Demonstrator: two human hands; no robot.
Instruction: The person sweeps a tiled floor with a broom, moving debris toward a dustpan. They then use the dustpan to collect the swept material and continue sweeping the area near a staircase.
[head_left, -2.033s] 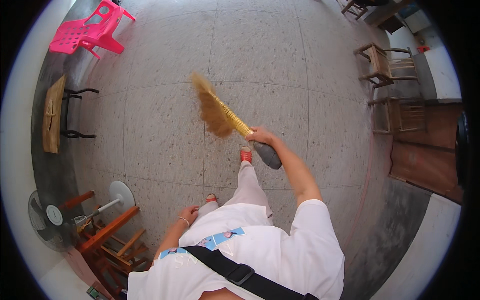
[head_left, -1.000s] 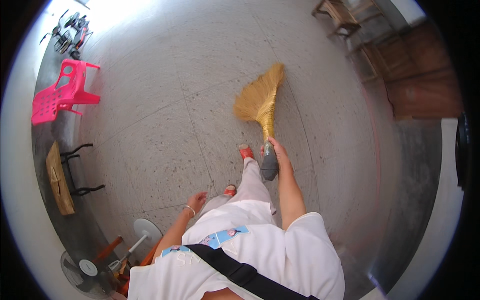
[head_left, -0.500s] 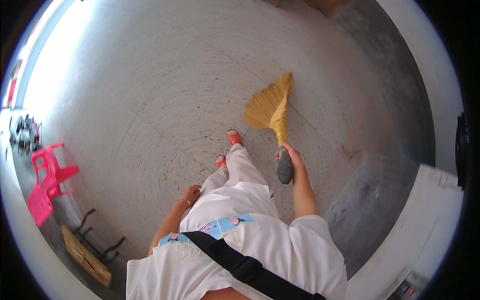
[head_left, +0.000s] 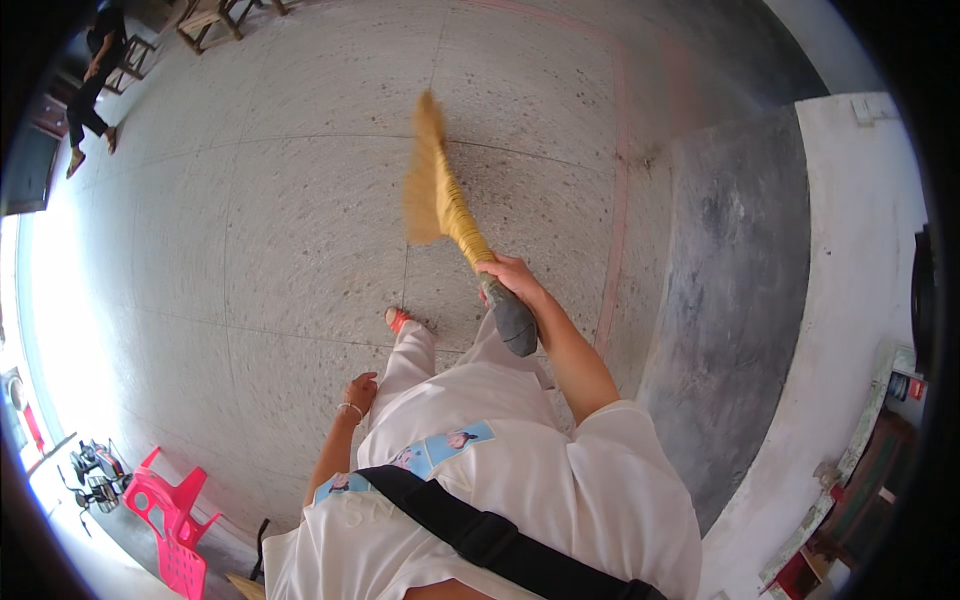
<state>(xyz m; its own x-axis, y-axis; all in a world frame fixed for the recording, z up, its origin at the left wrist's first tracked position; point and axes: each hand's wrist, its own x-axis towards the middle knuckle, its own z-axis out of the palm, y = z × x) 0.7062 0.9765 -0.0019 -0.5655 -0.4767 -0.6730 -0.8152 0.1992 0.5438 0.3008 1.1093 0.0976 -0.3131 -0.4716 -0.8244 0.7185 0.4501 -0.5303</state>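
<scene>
My right hand [head_left: 512, 275] is closed around the short handle of a yellow straw broom [head_left: 456, 215], just above its grey wrapped end. The broom slants away from me to the far left, and its bristles are blurred by motion over the floor. Beside my left thigh hangs my left hand [head_left: 361, 391], empty, its fingers loosely bent and a bracelet at the wrist.
Speckled grey floor [head_left: 300, 200] with seam lines spreads around me. At the lower left stand a pink plastic chair [head_left: 180, 520] and a motorbike [head_left: 98, 475]. A seated person [head_left: 95, 80] and a wooden stool [head_left: 208, 22] are at the far left. A whitish wall [head_left: 850, 250] runs along the right.
The broom has swung left, its brush now narrower in view. My body has turned and stepped forward, bringing a seated person and a wooden stool into view. My left hand stays by my thigh.
</scene>
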